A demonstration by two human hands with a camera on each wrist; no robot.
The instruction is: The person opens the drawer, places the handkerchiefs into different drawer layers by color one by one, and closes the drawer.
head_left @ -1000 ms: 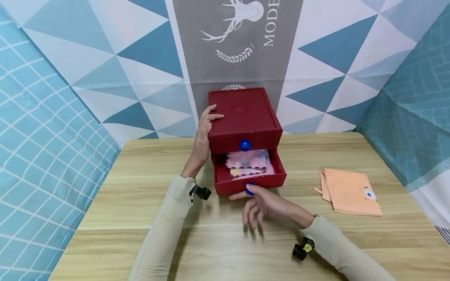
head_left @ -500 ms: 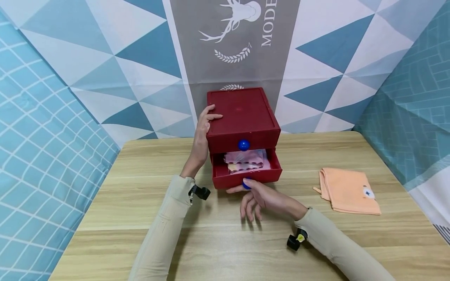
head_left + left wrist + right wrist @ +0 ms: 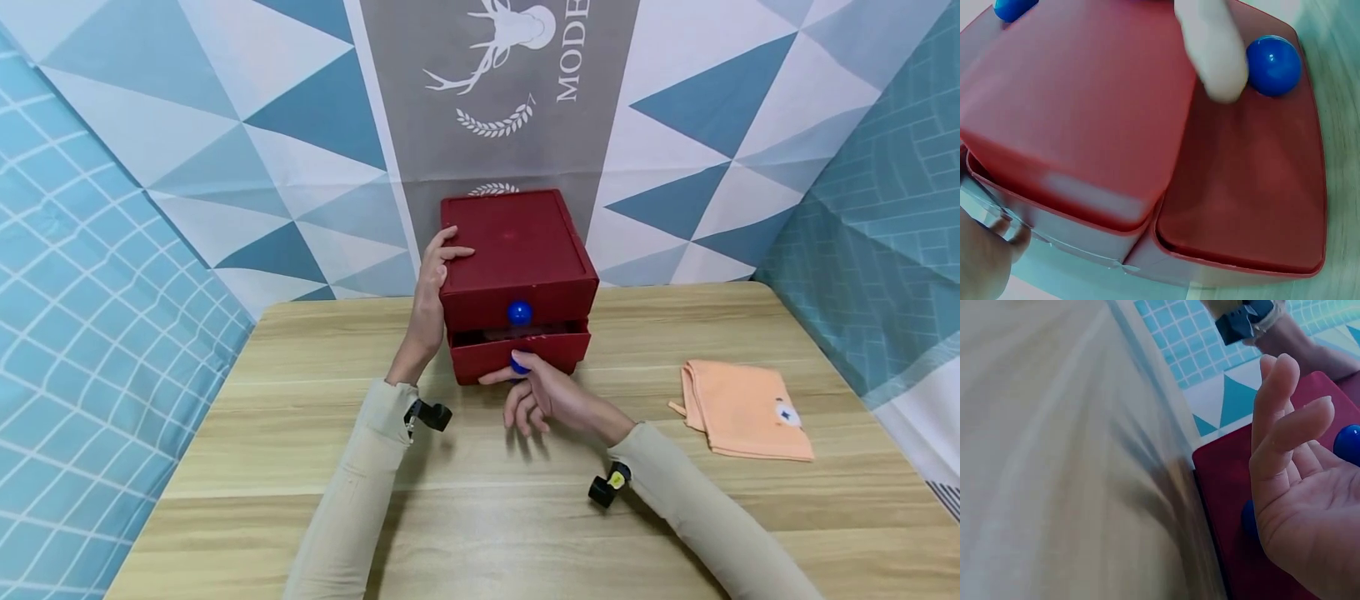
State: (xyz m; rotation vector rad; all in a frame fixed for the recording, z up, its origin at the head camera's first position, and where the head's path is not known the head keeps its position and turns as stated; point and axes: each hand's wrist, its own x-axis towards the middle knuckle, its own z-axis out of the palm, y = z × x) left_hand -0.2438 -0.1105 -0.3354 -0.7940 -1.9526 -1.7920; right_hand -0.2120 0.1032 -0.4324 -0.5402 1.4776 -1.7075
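Note:
A dark red drawer box [image 3: 510, 237] with blue knobs stands at the back of the table. Its lower drawer [image 3: 480, 358] is slightly out, with only a narrow dark gap above its front. My right hand [image 3: 555, 392] pinches that drawer's blue knob [image 3: 519, 363], thumb above and index finger below; the other fingers hang loosely bent. My left hand [image 3: 429, 296] rests against the box's left side, its fingertips over the top edge. Another closed drawer [image 3: 1254, 187] with its own blue knob [image 3: 1274, 65] shows below in the left wrist view. The drawer's contents are nearly hidden.
A folded orange cloth [image 3: 746, 410] lies on the wooden table [image 3: 315, 467] at the right. Patterned fabric [image 3: 300, 125] hangs close behind the box, and blue fabric sheets [image 3: 97, 333] stand at both sides. The upper drawer's blue knob [image 3: 520, 313] sits above my right hand.
My right hand has moved back toward the box, sliding the lower drawer mostly inward. The folded pink cloth inside has gone almost out of sight. My left hand stays on the box.

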